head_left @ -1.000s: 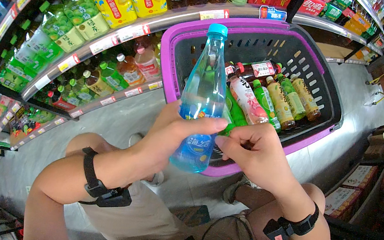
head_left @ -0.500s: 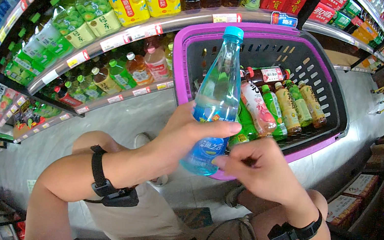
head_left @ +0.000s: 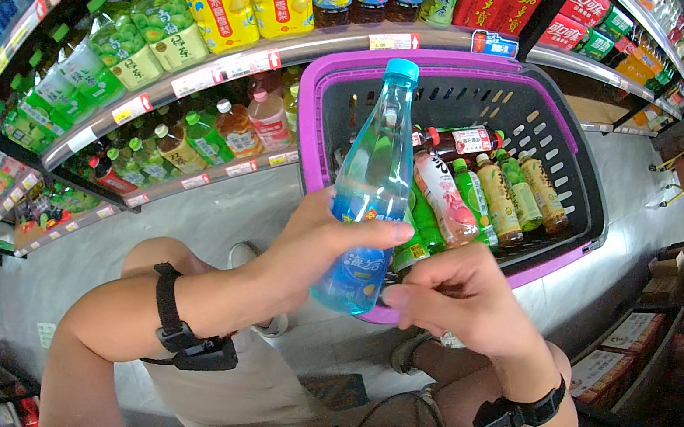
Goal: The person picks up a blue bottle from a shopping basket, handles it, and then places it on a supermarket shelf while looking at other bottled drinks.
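My left hand (head_left: 302,243) is wrapped round a blue-tinted clear plastic drink bottle (head_left: 378,161) with a turquoise cap and a blue label. The bottle stands nearly upright in front of the basket, its thumb-side label partly covered by my thumb. My right hand (head_left: 474,304) is beside the bottle's lower end, fingers curled in with the thumb pointing toward the base. Nothing shows between those fingers. Behind both hands sits a dark grey shopping basket with a purple rim (head_left: 313,121). Inside lie several drink bottles, among them a white-and-pink one (head_left: 445,195) and a dark one with a red cap (head_left: 468,141).
A shelf (head_left: 245,65) of drinks runs along the left and far side, with yellow-wrapped bottles (head_left: 218,5) on top and smaller bottles below. Cartons (head_left: 611,364) stand on a low shelf at the right. Grey floor (head_left: 621,180) extends beyond the basket.
The bottle, both hands and the basket appear slightly further left in view, along with the whole scene. My right thumb is slightly straighter; my left hand keeps its hold on the bottle.
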`<control>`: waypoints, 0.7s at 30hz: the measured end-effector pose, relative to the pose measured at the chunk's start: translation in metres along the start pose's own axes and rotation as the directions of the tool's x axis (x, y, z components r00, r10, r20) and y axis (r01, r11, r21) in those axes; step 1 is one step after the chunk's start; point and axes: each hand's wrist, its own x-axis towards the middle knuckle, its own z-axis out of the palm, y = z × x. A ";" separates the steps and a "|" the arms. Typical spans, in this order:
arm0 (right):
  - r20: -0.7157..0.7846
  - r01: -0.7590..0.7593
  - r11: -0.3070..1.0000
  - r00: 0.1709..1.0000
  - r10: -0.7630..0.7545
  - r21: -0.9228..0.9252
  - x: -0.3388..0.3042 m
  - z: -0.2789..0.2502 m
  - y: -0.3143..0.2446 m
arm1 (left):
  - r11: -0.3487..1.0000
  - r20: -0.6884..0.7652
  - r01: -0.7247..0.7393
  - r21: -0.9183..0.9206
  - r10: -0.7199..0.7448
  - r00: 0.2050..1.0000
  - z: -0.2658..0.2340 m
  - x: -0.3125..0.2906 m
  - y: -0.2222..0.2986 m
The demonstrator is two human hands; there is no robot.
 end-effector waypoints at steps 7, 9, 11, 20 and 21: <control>0.093 0.133 0.991 0.987 -0.132 0.000 0.004 0.006 -0.001 | 1.000 -0.003 -0.024 0.004 0.024 1.000 -0.004 -0.004 0.004; -0.060 0.139 0.931 0.984 -0.169 -0.336 0.008 0.011 0.006 | 0.999 -0.003 -0.032 0.012 0.032 0.999 -0.005 -0.004 0.003; 0.024 0.118 0.979 0.993 -0.116 -0.167 0.008 0.008 0.001 | 0.999 0.002 -0.040 0.018 0.040 0.999 -0.006 -0.004 0.003; 0.060 0.121 0.985 0.992 -0.115 -0.119 0.016 0.010 0.005 | 1.000 -0.020 -0.027 0.013 0.027 0.999 -0.008 -0.006 0.004; 0.016 0.113 0.980 0.994 -0.112 -0.162 0.017 0.010 0.005 | 1.000 -0.021 -0.008 0.006 0.008 1.000 -0.007 -0.007 0.005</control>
